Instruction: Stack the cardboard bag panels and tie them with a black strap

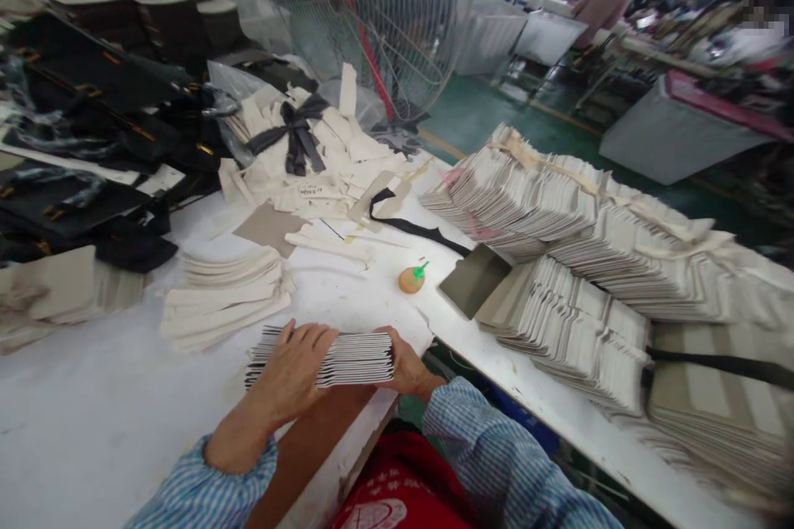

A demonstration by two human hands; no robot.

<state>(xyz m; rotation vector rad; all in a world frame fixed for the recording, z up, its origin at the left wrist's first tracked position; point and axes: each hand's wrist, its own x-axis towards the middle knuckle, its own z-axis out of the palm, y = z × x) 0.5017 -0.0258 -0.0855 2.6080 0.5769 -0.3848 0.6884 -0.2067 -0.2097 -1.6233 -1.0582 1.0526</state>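
Note:
A stack of thin grey card pieces [347, 357] stands on edge at the near rim of the white table [93, 430]. My left hand [291, 372] lies over its left part, fingers curled onto the top edges. At the stack's right end, my right hand [406, 368] presses against it with the fingers wrapped behind. Both hands clasp the stack between them. Blue checked sleeves cover both forearms.
A fanned pile of cream card strips [223, 297] lies behind the stack. An orange glue bottle with a green tip [413, 277] stands to the right. Large heaps of grey cards [558, 264] cover the right table. Black bags [93, 140] pile at left, a floor fan [378, 8] behind.

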